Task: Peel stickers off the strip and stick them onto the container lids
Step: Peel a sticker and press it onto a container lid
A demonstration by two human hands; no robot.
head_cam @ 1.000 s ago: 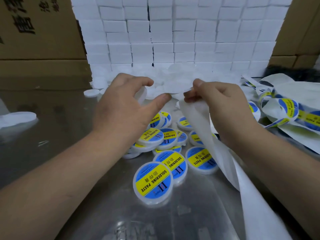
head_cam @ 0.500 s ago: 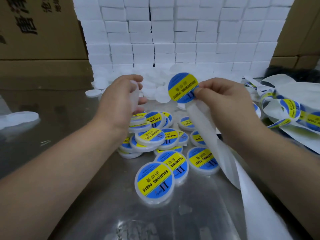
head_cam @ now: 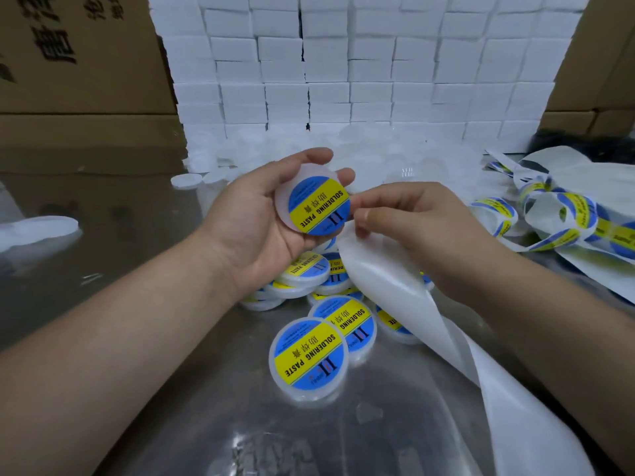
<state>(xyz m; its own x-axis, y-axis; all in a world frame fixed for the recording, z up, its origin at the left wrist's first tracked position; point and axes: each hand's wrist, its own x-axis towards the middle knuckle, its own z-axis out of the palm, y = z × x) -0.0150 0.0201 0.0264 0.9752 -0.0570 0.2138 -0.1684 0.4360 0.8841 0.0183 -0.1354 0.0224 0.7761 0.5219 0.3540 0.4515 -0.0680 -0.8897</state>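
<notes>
My left hand holds a round white container lid palm up, fingers curled round its rim. A blue and yellow "SOLDERING PASTE" sticker lies on the lid's face. My right hand touches the sticker's right edge with its fingertips while gripping the white backing strip, which hangs down to the lower right. Below my hands, several labelled containers lie in a pile on the steel table.
A wall of stacked white boxes stands at the back, with loose unlabelled white lids at its foot. Cardboard cartons flank it. A tangled strip of unpeeled stickers lies at the right. Another white lid sits far left.
The sticker came off the strip in my right hand and now lies on the lid. My left hand has turned the lid face up and brought it toward my right hand.
</notes>
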